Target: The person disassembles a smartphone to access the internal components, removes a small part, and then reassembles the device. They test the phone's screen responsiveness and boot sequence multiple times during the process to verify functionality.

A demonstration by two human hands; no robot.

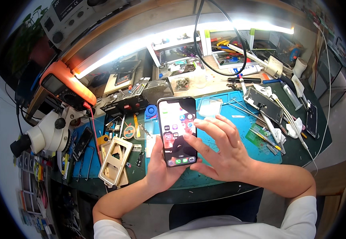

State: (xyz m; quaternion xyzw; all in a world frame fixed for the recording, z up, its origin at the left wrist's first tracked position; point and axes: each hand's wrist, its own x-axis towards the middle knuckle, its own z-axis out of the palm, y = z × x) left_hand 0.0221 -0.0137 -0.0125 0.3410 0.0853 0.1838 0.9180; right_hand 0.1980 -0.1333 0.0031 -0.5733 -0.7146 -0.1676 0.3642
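Observation:
Upright in my left hand (159, 170) is a smartphone (177, 137), its screen lit with rows of app icons. The fingers of that hand wrap round its lower left side and bottom. My right hand (228, 156) holds nothing and has its fingers apart. Its index fingertip is at the right part of the screen; whether it touches the glass I cannot tell. Beneath the phone lies a blue work mat (216, 165). A clear plastic box (209, 106) sits on the mat just beyond my right hand.
Left stand an orange multimeter (67, 85), a white microscope (47, 133) and a beige metal frame (116, 161). Phone parts (263, 104), tweezers (244, 108) and a syringe (291, 96) lie right. A black cable loop (197, 38) hangs at the back before a tube light (117, 53).

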